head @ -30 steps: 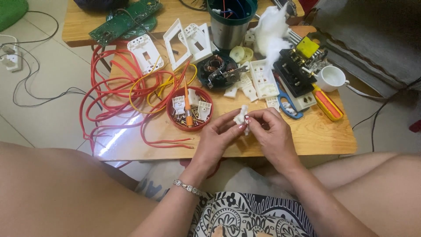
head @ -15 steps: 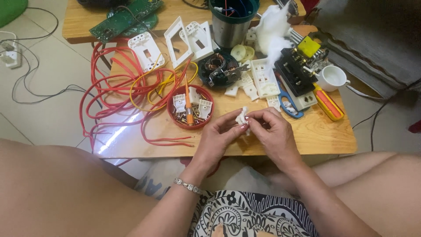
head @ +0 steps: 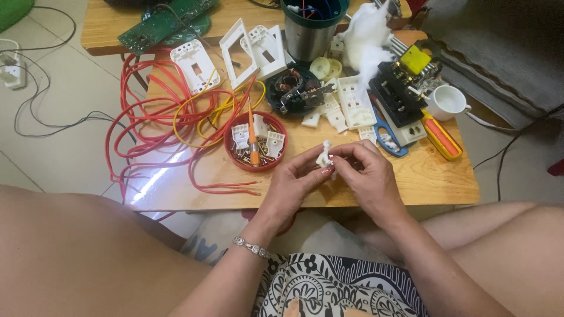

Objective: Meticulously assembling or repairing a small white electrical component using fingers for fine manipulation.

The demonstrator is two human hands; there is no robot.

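Over the near edge of the low wooden table (head: 435, 179), my left hand (head: 294, 182) and my right hand (head: 367, 176) meet around one small white plastic switch part (head: 324, 154). Both pinch it with their fingertips; its top sticks up between them. A beaded bracelet sits on my left wrist. Just left of my hands stands a red bowl (head: 235, 154) holding screws, white plastic parts and an orange-handled screwdriver (head: 252, 141).
Red and yellow wires (head: 158, 120) sprawl over the table's left side. White switch plates (head: 249, 44), a green circuit board (head: 161, 23), a steel cylinder (head: 308, 32), a black component block (head: 402, 97), a white cup (head: 447, 103), blue scissors and an orange tool (head: 440, 136) crowd the back and right.
My hands stay together on the white part and shift only slightly. The view has tilted a little.
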